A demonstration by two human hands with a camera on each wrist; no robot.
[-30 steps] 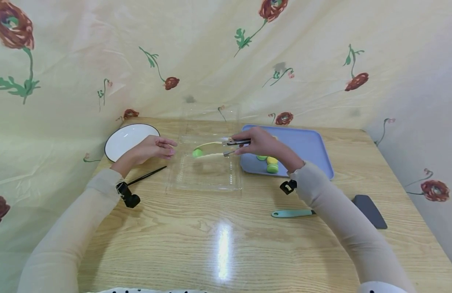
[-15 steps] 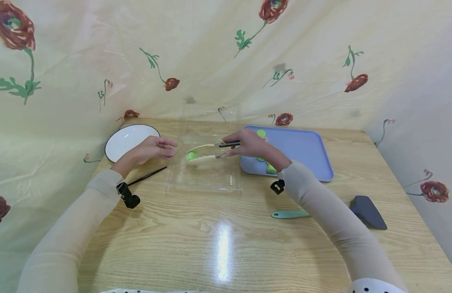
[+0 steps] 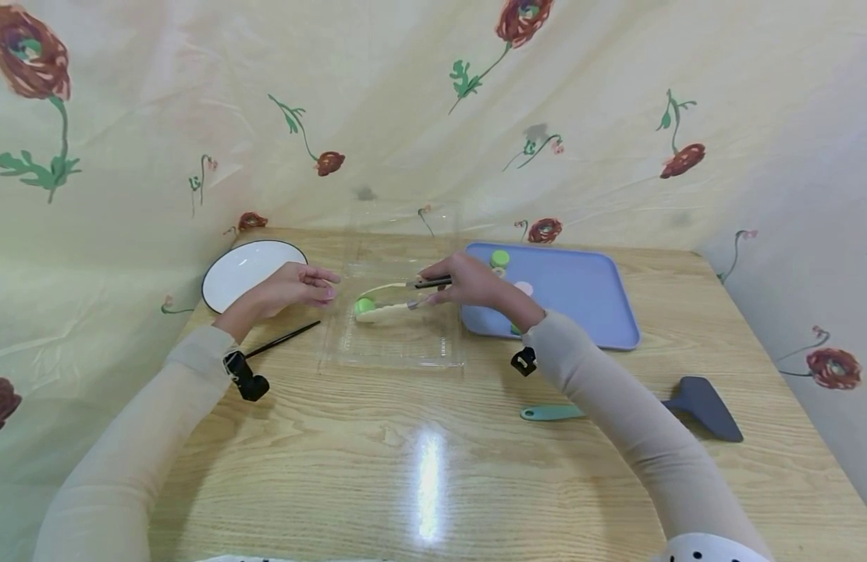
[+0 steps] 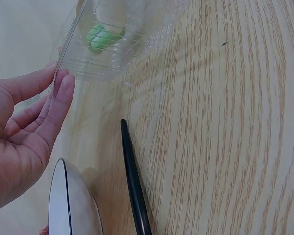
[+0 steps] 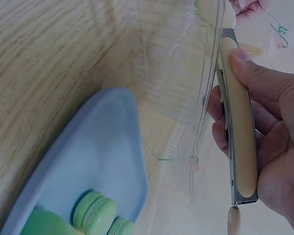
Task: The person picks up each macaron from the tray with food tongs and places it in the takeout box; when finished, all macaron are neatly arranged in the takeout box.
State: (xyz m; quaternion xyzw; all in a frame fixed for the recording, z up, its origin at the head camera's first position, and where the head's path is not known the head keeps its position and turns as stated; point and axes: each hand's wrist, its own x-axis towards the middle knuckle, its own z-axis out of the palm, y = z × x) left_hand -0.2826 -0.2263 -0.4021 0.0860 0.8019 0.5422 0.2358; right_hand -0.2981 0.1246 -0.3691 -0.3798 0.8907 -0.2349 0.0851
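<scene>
A clear plastic box with its lid raised stands mid-table. My left hand is at its left side, pinching the rim between thumb and fingers in the left wrist view. With my right hand I grip a pair of tongs that has tan panels on its handle and pale tips. Between those tips is a green macaron, low inside the left part of the box. Whether it touches the box floor I cannot tell. More macarons lie on the blue tray, partly hidden by my right arm.
A white dish with a dark rim stands at the back left, behind my left hand. A thin black stick lies before it. A dark-bladed spatula with a mint handle lies at the right, partly under my right forearm.
My right hand has moved left and slightly lower, carrying the green macaron in the tongs further toward the box's left side. My left hand has stayed in place.
</scene>
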